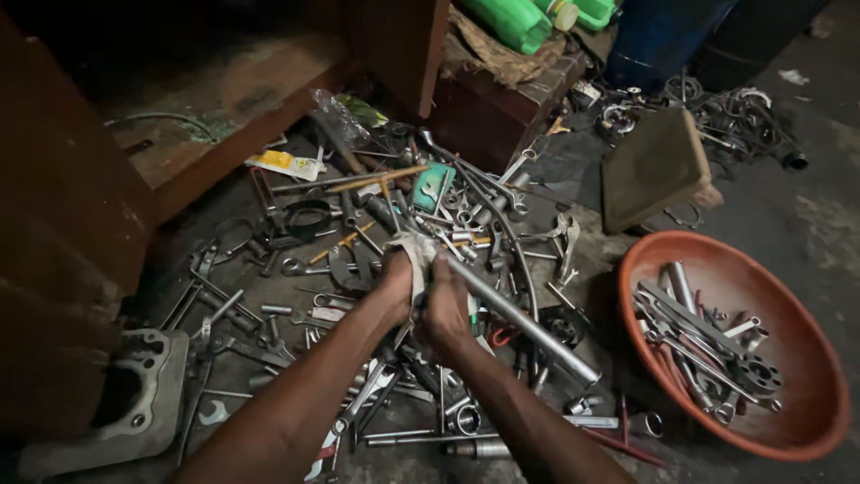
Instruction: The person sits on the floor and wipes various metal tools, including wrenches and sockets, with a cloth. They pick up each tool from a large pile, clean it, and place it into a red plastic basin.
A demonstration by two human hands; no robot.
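At the far left a grey engine block [116, 403] lies on the floor [806, 215], just beside loose spanners [215, 305] that could be kicked or knelt on if the weight is shifted that way. Nearer the middle, the left hand [391, 291] is seen with its fingers closed around a dirty white rag [417, 255], which is wrapped over the upper end of a long steel tube [520, 323]; the rag could be snagged on the sharp tools beneath it, or a finger could be nicked if the cloth slides off the tube's edge. The right hand [445, 309] is closed on the tube just beside the left, the two hands almost touching. The tube slants down to the right over the tool heap [430, 215], its free end hanging above sockets and rods; should the grip be loosened by grease, that end could drop into the heap and scatter small pieces. A curved rod [520, 260] runs close behind the tube and might be caught and dragged. Further right, an orange bowl [811, 358] full of wrenches sits well apart from the tube's end, though it could be struck if the tube is swung outward. Light is poor, so small parts may be overlooked.
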